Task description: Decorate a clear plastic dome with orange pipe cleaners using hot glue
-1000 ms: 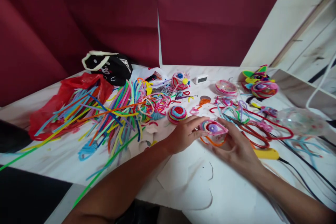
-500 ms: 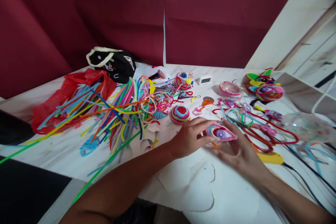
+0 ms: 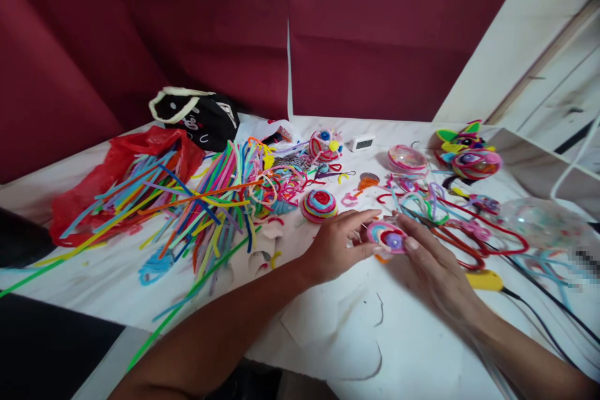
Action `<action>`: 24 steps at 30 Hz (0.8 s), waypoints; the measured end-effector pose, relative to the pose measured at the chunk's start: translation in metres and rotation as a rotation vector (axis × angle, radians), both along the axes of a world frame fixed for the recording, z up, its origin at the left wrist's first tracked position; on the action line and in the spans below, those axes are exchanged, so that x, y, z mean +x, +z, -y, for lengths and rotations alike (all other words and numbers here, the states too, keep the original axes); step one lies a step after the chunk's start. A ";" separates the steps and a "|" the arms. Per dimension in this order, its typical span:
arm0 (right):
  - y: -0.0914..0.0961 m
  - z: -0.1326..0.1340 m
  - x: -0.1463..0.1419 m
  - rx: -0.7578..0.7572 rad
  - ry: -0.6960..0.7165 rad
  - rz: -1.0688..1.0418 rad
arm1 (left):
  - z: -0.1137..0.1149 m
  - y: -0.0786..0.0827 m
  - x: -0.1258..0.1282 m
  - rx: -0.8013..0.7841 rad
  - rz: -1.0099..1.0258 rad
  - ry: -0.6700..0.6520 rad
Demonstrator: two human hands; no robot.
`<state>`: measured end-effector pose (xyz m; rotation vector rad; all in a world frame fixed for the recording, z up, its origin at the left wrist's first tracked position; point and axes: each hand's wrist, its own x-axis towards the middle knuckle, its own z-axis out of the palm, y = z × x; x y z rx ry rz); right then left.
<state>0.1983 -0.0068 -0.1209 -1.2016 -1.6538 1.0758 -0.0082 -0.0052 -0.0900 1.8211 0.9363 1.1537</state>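
Note:
Between my two hands is a small eye-shaped pipe-cleaner piece (image 3: 382,232), coiled in pink, white, blue and red with a purple centre and a shiny bead. My left hand (image 3: 344,240) grips its left side between thumb and fingers. My right hand (image 3: 431,262) pinches its right end with thumb and fingertips. Both hands hold it just above the white table (image 3: 347,337). Left of them sits a coiled dome (image 3: 319,206) in red, blue, yellow and pink. A bit of orange shows below the held piece.
Many loose pipe cleaners (image 3: 220,200) and a red plastic bag (image 3: 126,165) cover the left. A black bag (image 3: 201,119) stands behind. On the right lie a yellow-handled corded tool (image 3: 485,280), scissors (image 3: 422,219) and a clear plastic dome (image 3: 539,222). A small digital display (image 3: 362,144) stands at the back.
The eye-shaped piece has turned slightly, and my right thumb now covers its right tip. My right fingers have closed in around it. The whole view has shifted a little.

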 end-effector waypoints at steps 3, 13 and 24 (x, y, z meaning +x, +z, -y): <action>0.005 0.001 0.000 -0.062 -0.005 -0.063 | -0.001 -0.002 0.002 -0.125 0.101 -0.012; 0.009 -0.002 -0.002 0.021 -0.006 0.016 | 0.000 0.003 0.001 -0.237 0.198 -0.059; 0.013 -0.006 -0.011 0.126 -0.007 -0.050 | -0.008 -0.005 -0.009 0.185 -0.088 -0.015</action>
